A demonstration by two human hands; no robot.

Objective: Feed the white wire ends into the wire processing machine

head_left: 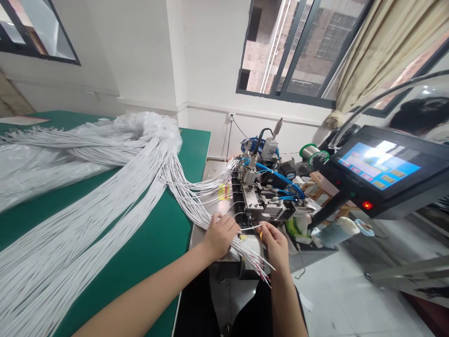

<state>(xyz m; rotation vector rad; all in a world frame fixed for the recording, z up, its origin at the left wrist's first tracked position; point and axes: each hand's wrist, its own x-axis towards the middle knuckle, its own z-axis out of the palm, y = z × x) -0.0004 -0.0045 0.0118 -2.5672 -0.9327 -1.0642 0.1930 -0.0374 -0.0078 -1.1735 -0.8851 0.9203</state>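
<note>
A thick bundle of white cables (189,206) runs from the green table down across the front of a small bench machine (261,199). My left hand (220,235) is closed over this bundle near its loose ends, which show reddish tips (260,267). Between finger and thumb, my right hand (274,241) pinches the end of a single white cable (250,228), close to the machine's near end. Several other cables lead separately into the machine's left side, along a dark rail (238,199).
The green table (198,145) at left carries long cable bundles and clear plastic wrap (150,128). A lit touchscreen panel (382,164) juts in at right. Behind the machine are a wire spool (312,153) and blue air tubes (280,175). A bluish-white roll (338,232) stands right.
</note>
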